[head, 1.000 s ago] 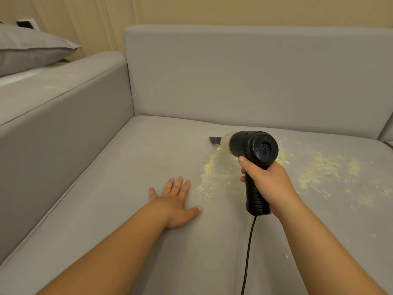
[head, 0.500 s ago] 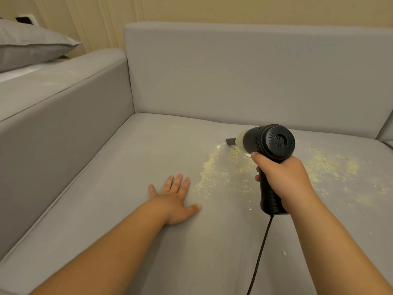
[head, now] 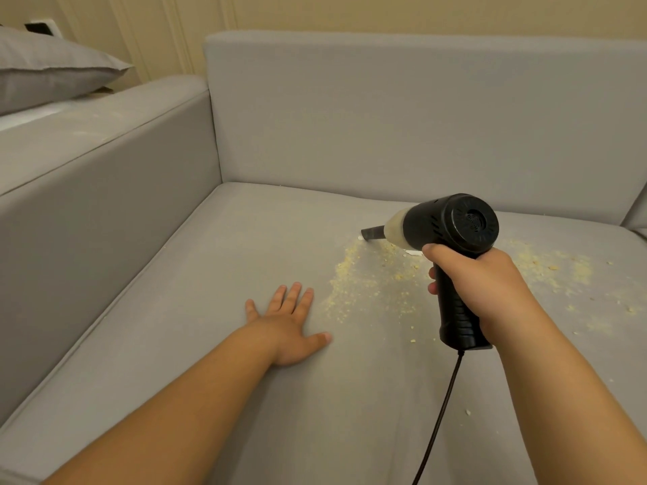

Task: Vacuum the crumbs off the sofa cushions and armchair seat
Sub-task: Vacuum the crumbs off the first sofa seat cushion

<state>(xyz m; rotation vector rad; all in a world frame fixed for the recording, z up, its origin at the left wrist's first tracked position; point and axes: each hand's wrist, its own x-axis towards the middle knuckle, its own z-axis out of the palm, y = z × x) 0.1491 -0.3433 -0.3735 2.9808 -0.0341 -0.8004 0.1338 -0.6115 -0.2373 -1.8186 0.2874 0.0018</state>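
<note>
Right hand (head: 490,288) gripping ribbed black vacuum (head: 451,232), yellow crumbs (head: 357,278), grey cushion (head: 210,274)

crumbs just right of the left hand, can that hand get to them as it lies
Probably yes: the left hand rests flat on the seat cushion, and only bare fabric separates it from the crumbs.

A grey pillow (head: 52,70) lies at far left. A cream wall (head: 385,12) stands behind it. A wall socket (head: 40,26) shows above the pillow.
</note>
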